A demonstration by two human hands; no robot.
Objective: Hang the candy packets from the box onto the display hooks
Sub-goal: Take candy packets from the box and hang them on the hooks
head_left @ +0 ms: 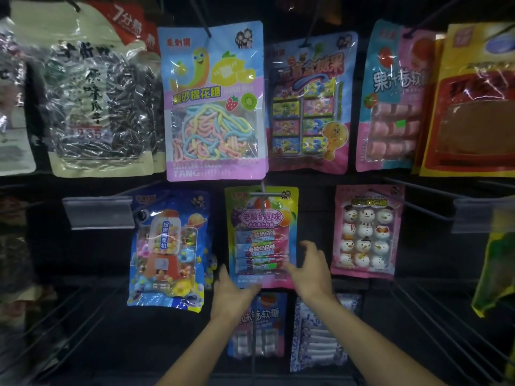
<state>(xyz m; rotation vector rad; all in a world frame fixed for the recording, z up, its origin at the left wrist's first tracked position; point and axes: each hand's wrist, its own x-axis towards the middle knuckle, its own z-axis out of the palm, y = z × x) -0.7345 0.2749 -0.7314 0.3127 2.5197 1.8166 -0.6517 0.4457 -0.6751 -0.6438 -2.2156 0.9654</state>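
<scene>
Head view: candy packet hung by its top slot on display hook, hence flat, face out. Left grip spread at lower-left corner, right grip spread beside right edge, probably to steady and square it

The rope-candy packet reads "酸砂棉花糖" and "TANG". The strip-candy packet reads "老酸奶风味". The seed bag shows "原味瓜子".
</scene>
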